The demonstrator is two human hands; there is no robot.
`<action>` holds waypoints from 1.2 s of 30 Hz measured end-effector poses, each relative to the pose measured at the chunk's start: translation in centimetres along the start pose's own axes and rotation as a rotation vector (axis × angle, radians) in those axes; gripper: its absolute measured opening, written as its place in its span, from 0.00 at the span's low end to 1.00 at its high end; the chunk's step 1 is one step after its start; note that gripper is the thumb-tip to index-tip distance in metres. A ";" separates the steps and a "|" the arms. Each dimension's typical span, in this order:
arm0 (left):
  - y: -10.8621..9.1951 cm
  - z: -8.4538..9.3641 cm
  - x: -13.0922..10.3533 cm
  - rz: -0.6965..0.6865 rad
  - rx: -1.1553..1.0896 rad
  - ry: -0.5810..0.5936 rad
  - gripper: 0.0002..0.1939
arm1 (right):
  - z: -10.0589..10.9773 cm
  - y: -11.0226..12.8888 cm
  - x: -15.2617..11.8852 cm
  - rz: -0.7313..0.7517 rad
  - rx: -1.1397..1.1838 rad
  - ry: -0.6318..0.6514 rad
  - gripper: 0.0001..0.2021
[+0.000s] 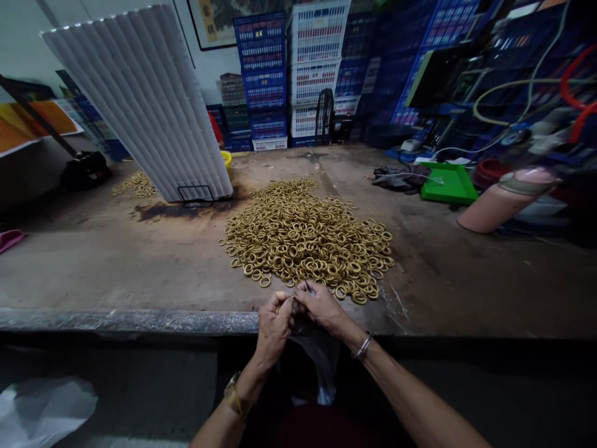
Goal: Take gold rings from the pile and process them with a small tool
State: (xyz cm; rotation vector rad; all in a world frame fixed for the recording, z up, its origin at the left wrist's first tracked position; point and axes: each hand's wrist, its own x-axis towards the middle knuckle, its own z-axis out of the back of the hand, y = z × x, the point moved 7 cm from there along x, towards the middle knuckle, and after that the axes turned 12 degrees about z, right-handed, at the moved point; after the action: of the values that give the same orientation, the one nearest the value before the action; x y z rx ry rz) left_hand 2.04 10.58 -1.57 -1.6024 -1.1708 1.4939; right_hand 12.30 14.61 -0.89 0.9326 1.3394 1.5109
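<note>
My left hand [274, 322] is closed at the table's front edge, its fingertips meeting those of the other hand. A glint of gold shows at its fingers, but what they pinch is too small to make out. My right hand [323, 308] is also closed, gripping a small dark pointed tool [308, 286] whose tip sticks up past the index finger. Just beyond both hands lies a wide heap of gold-coloured rings [308, 239]. Below them, a sheet of clear plastic [321, 367] hangs over my lap.
A corrugated white panel [140, 99] stands in a black wire holder [194, 196] at the left, with more rings [135, 185] behind. On the right are a green tray [448, 183], a pink bottle [506, 199] and cables. Blue crates [265, 102] and white crates [317, 81] are stacked behind.
</note>
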 end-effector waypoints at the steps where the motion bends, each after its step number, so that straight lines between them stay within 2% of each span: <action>1: 0.1 -0.2 -0.1 0.021 -0.002 0.030 0.15 | 0.1 0.0 0.0 0.006 -0.014 -0.012 0.12; 6: 0.5 -1.1 -0.3 0.089 -0.044 0.174 0.16 | 0.1 -0.1 -0.1 0.005 0.000 0.011 0.12; 10: 0.5 -1.1 -0.4 0.079 -0.093 0.185 0.16 | 0.3 -0.5 0.0 -0.023 0.038 0.005 0.11; 13: 0.4 -0.8 -0.5 0.064 -0.091 0.151 0.16 | 1.2 -0.3 0.1 0.071 -0.152 -0.082 0.09; 15: 0.4 -0.6 -0.5 0.057 -0.075 0.127 0.16 | 1.3 0.3 0.0 0.184 -0.353 -0.080 0.08; 19: 0.4 -0.4 -0.3 0.040 -0.056 0.110 0.15 | -0.5 1.2 -0.9 0.344 -0.699 0.120 0.07; 23: 0.1 -0.1 -0.5 0.006 -0.054 0.079 0.15 | -1.3 1.3 -1.1 0.323 -0.845 0.218 0.08; 26: -0.5 0.1 -1.4 0.005 -0.043 0.076 0.15 | -1.2 0.9 -0.6 0.281 -0.909 0.230 0.11; 30: -1.0 0.1 -2.9 0.049 -0.196 0.194 0.14 | -1.7 0.7 0.4 0.260 -0.988 0.204 0.12; 33: -0.7 1.3 -3.0 0.093 -0.415 0.211 0.13 | -2.9 1.3 1.3 0.299 -1.005 0.158 0.11; 36: -0.3 3.0 -2.6 0.099 -0.508 0.178 0.13 | -4.6 2.1 2.3 0.316 -1.050 0.154 0.10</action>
State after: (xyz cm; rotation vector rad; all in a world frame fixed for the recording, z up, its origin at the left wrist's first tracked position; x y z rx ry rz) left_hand -0.84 7.99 -0.68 -2.1052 -1.4607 1.1323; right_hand 7.00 15.21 0.53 0.3379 0.3271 2.1957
